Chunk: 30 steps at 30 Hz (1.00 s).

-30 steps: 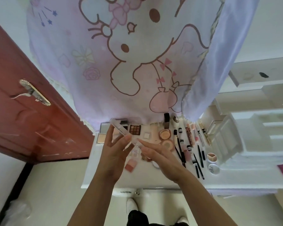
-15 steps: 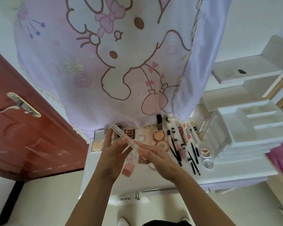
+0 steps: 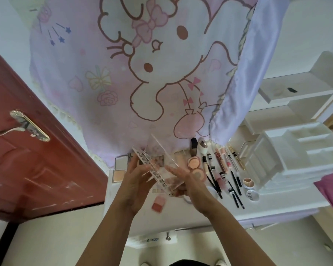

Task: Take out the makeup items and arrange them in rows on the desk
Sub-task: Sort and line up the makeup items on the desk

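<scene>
Both hands are raised together over the left part of the white tabletop (image 3: 273, 198), with a clear hinged plastic case (image 3: 158, 169) caught between them; the left hand (image 3: 135, 181) appears to pinch the case's left edge between thumb and fingers, while the right hand (image 3: 190, 181) lays straight fingers against its right side. The case is off the surface and tilted, and its see-through lid stands open, pointing away toward the pink cartoon-print curtain (image 3: 142, 83); what it holds is too blurred to name.

Below and to the right, rows are already laid out: two round peach powder compacts (image 3: 193, 163) just right of the hands; then black pencils and slim tubes (image 3: 219, 169) side by side; a small pink square compact (image 3: 158, 203) lies nearer, under the left wrist. A white compartmented organiser (image 3: 296, 156) stands at the far right.

Judging from this, the case is about to be set down among the palettes on the left. The main risk is the loose lid; if the case tips further it may swing and shift the grip, and smooth plastic held mostly by pressure from two sides could slide out and drop on the compacts underneath. Lowering it blind could also nudge the neighbouring row askew, since the hands hide the landing spot.
</scene>
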Each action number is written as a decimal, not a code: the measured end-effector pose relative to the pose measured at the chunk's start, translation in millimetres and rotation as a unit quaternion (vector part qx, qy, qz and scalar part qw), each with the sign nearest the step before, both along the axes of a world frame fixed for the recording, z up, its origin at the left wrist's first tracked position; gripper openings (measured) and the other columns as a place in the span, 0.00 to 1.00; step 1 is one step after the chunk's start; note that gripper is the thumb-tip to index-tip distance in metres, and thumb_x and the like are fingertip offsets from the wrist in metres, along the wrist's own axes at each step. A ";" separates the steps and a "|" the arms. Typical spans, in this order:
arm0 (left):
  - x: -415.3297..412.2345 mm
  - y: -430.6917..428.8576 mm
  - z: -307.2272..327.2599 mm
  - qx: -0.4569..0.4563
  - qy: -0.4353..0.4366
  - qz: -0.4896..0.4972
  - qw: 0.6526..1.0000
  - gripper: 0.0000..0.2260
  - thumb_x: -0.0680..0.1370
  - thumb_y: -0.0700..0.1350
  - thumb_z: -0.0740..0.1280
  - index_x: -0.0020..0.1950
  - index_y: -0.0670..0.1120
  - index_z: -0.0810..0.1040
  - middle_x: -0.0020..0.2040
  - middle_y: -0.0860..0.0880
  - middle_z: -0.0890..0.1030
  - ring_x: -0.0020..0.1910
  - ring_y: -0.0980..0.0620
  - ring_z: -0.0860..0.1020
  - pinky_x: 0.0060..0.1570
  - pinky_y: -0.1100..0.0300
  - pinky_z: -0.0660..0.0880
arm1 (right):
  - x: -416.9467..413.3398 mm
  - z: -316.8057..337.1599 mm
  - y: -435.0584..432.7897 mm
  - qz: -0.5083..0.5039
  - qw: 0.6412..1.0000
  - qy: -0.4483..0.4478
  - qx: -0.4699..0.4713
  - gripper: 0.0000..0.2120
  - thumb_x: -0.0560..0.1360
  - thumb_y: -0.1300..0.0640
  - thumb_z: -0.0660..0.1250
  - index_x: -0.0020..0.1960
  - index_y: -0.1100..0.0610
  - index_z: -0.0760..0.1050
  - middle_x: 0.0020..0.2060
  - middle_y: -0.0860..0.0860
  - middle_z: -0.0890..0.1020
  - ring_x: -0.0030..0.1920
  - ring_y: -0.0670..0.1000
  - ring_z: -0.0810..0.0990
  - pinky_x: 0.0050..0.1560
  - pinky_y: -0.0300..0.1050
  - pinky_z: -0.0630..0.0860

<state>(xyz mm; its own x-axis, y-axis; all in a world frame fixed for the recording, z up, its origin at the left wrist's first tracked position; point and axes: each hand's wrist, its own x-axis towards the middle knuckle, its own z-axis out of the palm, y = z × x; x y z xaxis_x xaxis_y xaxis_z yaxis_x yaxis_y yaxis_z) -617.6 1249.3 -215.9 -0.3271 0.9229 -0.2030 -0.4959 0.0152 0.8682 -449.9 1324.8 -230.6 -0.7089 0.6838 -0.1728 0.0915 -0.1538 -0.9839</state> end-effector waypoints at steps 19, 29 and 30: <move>-31.6 -14.7 -47.8 -0.212 -0.018 0.169 0.962 0.17 0.84 0.50 0.53 0.63 0.48 0.79 0.57 0.43 0.84 0.56 0.41 0.82 0.52 0.41 0.80 | -16.7 -22.5 23.4 -0.169 0.980 -0.075 0.070 0.13 0.85 0.51 0.54 0.60 0.52 0.76 0.43 0.52 0.86 0.34 0.53 0.86 0.28 0.38 0.76; -39.4 -39.5 -82.4 -0.303 0.080 0.169 0.934 0.12 0.82 0.43 0.60 0.53 0.40 0.82 0.47 0.42 0.84 0.47 0.46 0.80 0.49 0.49 0.78 | -33.4 -48.1 30.6 -0.168 0.982 -0.057 -0.068 0.13 0.85 0.51 0.54 0.60 0.54 0.76 0.42 0.55 0.87 0.40 0.59 0.86 0.44 0.57 0.82; -43.6 -42.8 -87.7 -0.308 0.077 0.168 0.933 0.12 0.82 0.42 0.60 0.53 0.41 0.83 0.47 0.42 0.84 0.46 0.47 0.80 0.48 0.50 0.77 | -36.4 -51.3 31.0 -0.167 0.981 -0.059 -0.082 0.13 0.85 0.52 0.54 0.59 0.54 0.76 0.42 0.55 0.87 0.40 0.60 0.86 0.42 0.55 0.81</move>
